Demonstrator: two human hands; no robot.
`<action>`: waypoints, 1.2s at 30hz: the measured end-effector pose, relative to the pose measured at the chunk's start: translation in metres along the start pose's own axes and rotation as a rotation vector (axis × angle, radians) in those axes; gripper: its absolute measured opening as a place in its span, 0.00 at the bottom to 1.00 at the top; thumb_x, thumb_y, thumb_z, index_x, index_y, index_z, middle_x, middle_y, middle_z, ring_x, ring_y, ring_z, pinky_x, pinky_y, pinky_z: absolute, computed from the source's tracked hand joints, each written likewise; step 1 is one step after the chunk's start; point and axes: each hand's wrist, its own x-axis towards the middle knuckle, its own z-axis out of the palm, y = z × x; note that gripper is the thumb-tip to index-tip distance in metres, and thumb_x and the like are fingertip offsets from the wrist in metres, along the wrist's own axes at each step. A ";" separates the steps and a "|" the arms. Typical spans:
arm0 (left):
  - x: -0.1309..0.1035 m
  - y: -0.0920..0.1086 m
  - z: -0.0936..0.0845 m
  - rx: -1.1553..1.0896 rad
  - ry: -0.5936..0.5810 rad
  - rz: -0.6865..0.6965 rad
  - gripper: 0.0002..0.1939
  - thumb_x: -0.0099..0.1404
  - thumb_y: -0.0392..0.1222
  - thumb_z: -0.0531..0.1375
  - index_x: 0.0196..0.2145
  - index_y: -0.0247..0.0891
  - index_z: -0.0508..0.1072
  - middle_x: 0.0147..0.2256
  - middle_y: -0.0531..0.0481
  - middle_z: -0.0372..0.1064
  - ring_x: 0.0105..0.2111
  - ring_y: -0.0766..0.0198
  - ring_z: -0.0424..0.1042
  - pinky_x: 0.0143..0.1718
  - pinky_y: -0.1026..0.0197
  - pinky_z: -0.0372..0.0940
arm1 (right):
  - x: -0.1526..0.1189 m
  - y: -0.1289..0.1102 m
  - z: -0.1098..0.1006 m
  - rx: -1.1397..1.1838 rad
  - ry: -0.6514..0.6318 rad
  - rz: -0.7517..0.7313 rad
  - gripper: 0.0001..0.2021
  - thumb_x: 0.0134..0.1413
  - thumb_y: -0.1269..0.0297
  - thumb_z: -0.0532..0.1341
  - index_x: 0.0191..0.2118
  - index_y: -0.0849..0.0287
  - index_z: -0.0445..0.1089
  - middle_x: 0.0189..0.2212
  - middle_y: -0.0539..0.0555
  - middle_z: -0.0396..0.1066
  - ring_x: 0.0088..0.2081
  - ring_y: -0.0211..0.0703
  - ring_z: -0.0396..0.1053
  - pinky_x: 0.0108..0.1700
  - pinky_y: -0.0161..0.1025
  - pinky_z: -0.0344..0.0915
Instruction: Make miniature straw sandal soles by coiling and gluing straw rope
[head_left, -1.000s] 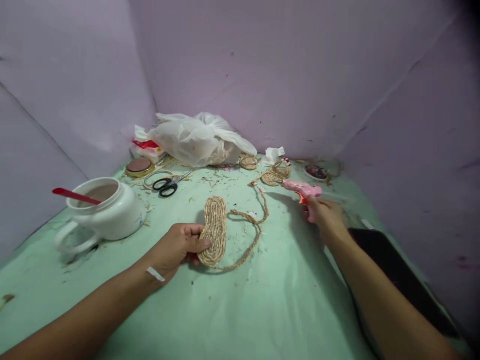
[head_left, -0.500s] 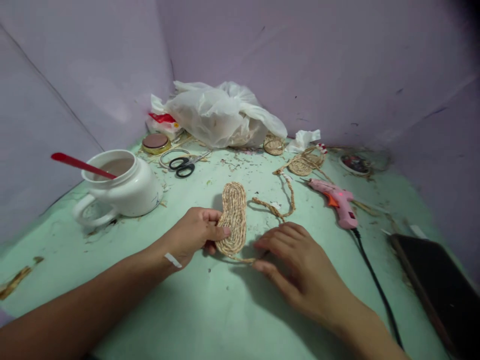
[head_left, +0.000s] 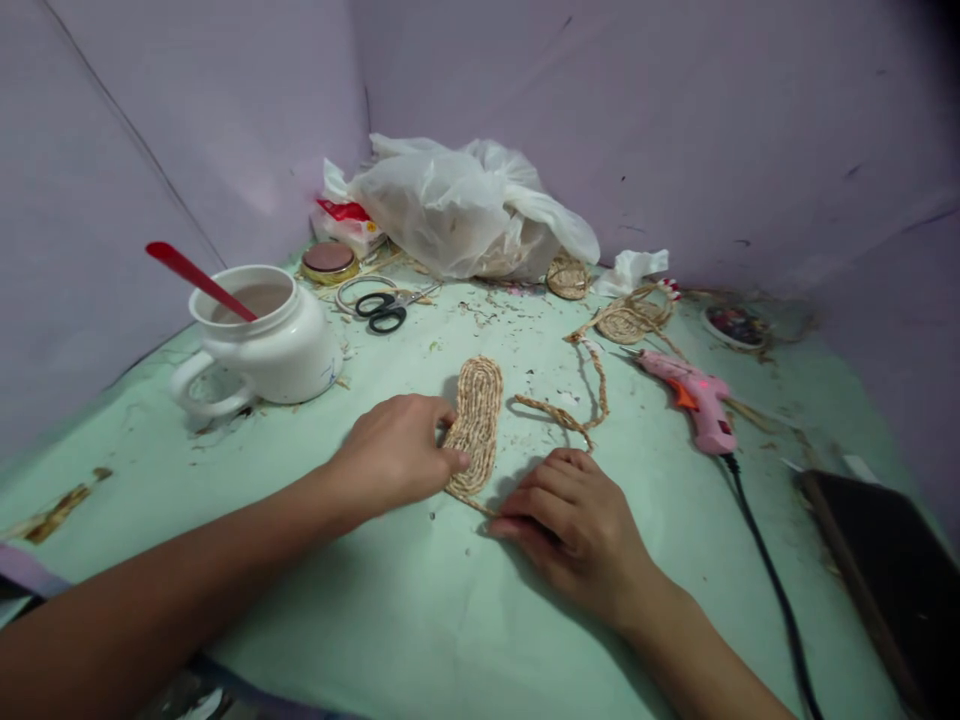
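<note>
A sole-shaped piece of coiled straw-coloured rope (head_left: 478, 415) lies near the middle of the green tabletop. My left hand (head_left: 409, 445) pinches its left edge, thumb on top and fingers partly hidden. From the piece's near end a braided cord (head_left: 471, 503) runs to my right hand (head_left: 566, 525), whose thumb and fingers are closed on it. More of the cord curves on the table beyond the right hand, up to a coiled rope piece (head_left: 622, 320). A pink glue gun (head_left: 694, 395) with an orange trigger rests to the right, its small light lit.
At left stands a white mug (head_left: 281, 345) holding a red-handled utensil (head_left: 199, 280). Scissors (head_left: 386, 310), a round tin (head_left: 330, 262) and a white plastic bag (head_left: 472, 210) are at the back. A dark phone-like slab (head_left: 885, 580) lies at right, beside the glue gun's black cable (head_left: 765, 580).
My right hand has closed its fingers on the cord near the table. The rope sole has been lowered flatter, my left hand still on it. The whole view has shifted slightly.
</note>
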 end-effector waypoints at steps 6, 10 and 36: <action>0.000 -0.007 0.001 -0.041 0.085 0.088 0.17 0.40 0.44 0.70 0.29 0.42 0.72 0.20 0.55 0.62 0.21 0.64 0.55 0.26 0.62 0.40 | -0.001 0.002 0.000 0.010 -0.003 0.042 0.07 0.56 0.65 0.60 0.28 0.59 0.69 0.22 0.50 0.69 0.26 0.38 0.62 0.35 0.41 0.56; -0.006 -0.003 0.003 0.008 -0.027 0.313 0.04 0.52 0.34 0.61 0.28 0.41 0.70 0.26 0.52 0.65 0.24 0.64 0.59 0.28 0.61 0.45 | 0.000 0.003 0.002 -0.003 0.038 0.081 0.08 0.56 0.65 0.60 0.27 0.59 0.69 0.22 0.51 0.69 0.26 0.39 0.63 0.34 0.39 0.57; -0.003 0.005 -0.006 0.300 -0.269 0.351 0.01 0.57 0.36 0.56 0.29 0.39 0.68 0.31 0.53 0.67 0.30 0.63 0.67 0.32 0.60 0.59 | 0.004 0.001 0.010 -0.067 0.102 0.220 0.09 0.55 0.66 0.59 0.25 0.61 0.68 0.19 0.51 0.66 0.22 0.37 0.63 0.25 0.35 0.56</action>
